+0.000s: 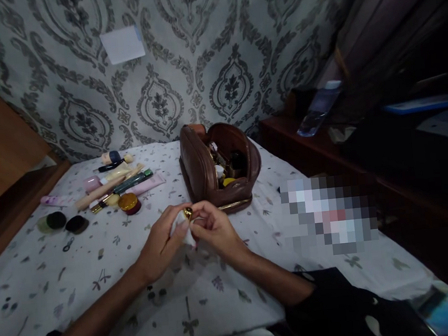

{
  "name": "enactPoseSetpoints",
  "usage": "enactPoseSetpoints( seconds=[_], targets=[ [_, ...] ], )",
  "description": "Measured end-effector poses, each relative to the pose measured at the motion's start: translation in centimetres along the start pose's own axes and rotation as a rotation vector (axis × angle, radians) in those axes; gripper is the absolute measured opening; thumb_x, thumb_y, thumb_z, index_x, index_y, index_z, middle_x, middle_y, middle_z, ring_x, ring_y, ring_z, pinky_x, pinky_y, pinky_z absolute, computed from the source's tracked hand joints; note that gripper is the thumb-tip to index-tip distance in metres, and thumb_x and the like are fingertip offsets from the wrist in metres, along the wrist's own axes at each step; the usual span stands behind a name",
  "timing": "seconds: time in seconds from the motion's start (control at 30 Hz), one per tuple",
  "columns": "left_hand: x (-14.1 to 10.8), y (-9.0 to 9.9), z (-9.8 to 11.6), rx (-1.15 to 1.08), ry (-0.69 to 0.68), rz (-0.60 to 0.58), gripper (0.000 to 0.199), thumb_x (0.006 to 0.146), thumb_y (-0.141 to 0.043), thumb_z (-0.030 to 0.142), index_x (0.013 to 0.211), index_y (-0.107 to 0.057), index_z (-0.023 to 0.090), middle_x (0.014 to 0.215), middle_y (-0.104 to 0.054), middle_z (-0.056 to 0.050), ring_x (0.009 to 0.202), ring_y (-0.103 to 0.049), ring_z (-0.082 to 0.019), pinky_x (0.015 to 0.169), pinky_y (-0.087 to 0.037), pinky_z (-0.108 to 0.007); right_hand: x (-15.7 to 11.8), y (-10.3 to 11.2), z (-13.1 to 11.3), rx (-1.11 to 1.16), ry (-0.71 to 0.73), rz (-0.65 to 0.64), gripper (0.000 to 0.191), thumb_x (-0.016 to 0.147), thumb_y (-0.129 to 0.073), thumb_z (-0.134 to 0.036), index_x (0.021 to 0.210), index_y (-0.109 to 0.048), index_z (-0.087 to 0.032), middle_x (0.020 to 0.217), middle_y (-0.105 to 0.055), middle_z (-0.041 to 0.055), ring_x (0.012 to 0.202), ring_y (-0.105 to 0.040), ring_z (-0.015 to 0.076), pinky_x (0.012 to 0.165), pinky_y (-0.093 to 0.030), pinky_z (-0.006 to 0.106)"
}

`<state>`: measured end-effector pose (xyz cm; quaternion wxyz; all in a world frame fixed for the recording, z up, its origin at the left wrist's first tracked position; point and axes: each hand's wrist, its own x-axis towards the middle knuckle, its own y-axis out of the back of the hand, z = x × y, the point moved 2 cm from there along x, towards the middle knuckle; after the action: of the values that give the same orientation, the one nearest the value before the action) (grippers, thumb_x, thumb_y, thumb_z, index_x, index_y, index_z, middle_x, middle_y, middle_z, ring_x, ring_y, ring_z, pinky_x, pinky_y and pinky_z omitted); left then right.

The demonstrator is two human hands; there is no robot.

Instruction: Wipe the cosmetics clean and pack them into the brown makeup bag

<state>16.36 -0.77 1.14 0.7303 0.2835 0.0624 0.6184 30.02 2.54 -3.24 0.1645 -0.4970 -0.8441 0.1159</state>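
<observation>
My left hand is closed round a small item with a shiny gold end, perhaps a lid or cap; most of it is hidden. A piece of white tissue shows between my hands, touching that item. The fingers of my right hand are bent in a pinch on the tissue, right beside the gold end. Just behind my hands stands a brown cosmetics bag, unzipped, with several small containers inside, one of them yellow.
To the left lie several cosmetics: an amber-lidded jar, a pink tube, a green tube and a dark round brush. A clear bottle leans on the brown ledge at right. A blurred-out patch covers something on the cloth.
</observation>
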Motion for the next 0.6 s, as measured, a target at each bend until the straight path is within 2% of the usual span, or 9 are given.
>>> enactPoseSetpoints(
  seconds=[0.07,0.17,0.27,0.37,0.43,0.53,0.6],
  targets=[
    [-0.1,0.1,-0.5,-0.068,0.045,-0.025,0.037,0.097,-0.048,0.043,0.123,-0.054,0.018,0.110,-0.064,-0.007,0.099,-0.059,-0.022,0.088,-0.045,-0.033,0.3,0.4,0.2,0.088,-0.006,0.038,0.044,0.070,-0.081,-0.044,0.094,-0.050,-0.023,0.084,-0.062,-0.0022,0.061,-0.059,0.0094,0.053,-0.053,0.022],
    [-0.1,0.4,-1.2,-0.146,0.095,-0.031,0.029,0.096,-0.051,0.043,0.110,-0.057,0.019,0.096,-0.063,-0.002,0.087,-0.058,-0.019,0.079,-0.045,-0.030,0.4,0.5,0.4,0.128,-0.031,0.028,0.044,0.071,-0.081,-0.044,0.096,-0.051,-0.023,0.092,-0.062,0.0000,0.070,-0.062,0.0098,0.060,-0.056,0.022],
    [0.0,0.7,-1.8,-0.074,0.063,0.009,0.023,0.096,-0.051,0.041,0.094,-0.058,0.019,0.087,-0.058,-0.001,0.083,-0.055,-0.018,0.077,-0.043,-0.029,0.3,0.1,0.8,0.079,-0.045,0.003,0.039,0.073,-0.079,-0.040,0.093,-0.051,-0.022,0.091,-0.060,-0.0012,0.064,-0.060,0.0084,0.059,-0.057,0.024],
    [0.1,0.9,-2.2,0.045,-0.003,0.060,0.021,0.096,-0.050,0.038,0.088,-0.056,0.019,0.087,-0.054,-0.001,0.085,-0.053,-0.018,0.078,-0.041,-0.030,0.1,-0.3,1.2,-0.022,-0.078,0.033,0.031,0.076,-0.075,-0.031,0.088,-0.048,-0.022,0.091,-0.057,-0.0022,0.059,-0.058,0.0067,0.054,-0.056,0.022],
    [0.1,1.0,-2.2,0.063,-0.017,0.090,0.021,0.097,-0.047,0.037,0.086,-0.054,0.020,0.085,-0.052,-0.001,0.082,-0.052,-0.017,0.076,-0.040,-0.029,-0.1,-0.5,1.4,-0.055,-0.126,0.036,0.032,0.075,-0.074,-0.029,0.093,-0.049,-0.022,0.096,-0.057,-0.0015,0.060,-0.059,0.0067,0.051,-0.054,0.020],
    [0.0,1.0,-2.1,0.027,-0.012,0.108,0.024,0.099,-0.042,0.037,0.085,-0.051,0.020,0.083,-0.049,0.000,0.078,-0.050,-0.016,0.073,-0.040,-0.028,-0.3,-1.1,1.5,-0.007,-0.240,-0.115,0.043,0.075,-0.075,-0.037,0.106,-0.051,-0.021,0.098,-0.059,0.0007,0.058,-0.063,0.0088,0.050,-0.055,0.022],
    [-0.1,1.0,-2.0,0.011,-0.013,0.099,0.026,0.100,-0.040,0.038,0.084,-0.050,0.020,0.082,-0.049,0.000,0.076,-0.049,-0.016,0.072,-0.040,-0.028,-0.3,-1.4,1.6,0.049,-0.317,-0.232,0.046,0.076,-0.073,-0.046,0.108,-0.052,-0.019,0.092,-0.062,0.0007,0.058,-0.065,0.0109,0.052,-0.056,0.024]
  ],
)
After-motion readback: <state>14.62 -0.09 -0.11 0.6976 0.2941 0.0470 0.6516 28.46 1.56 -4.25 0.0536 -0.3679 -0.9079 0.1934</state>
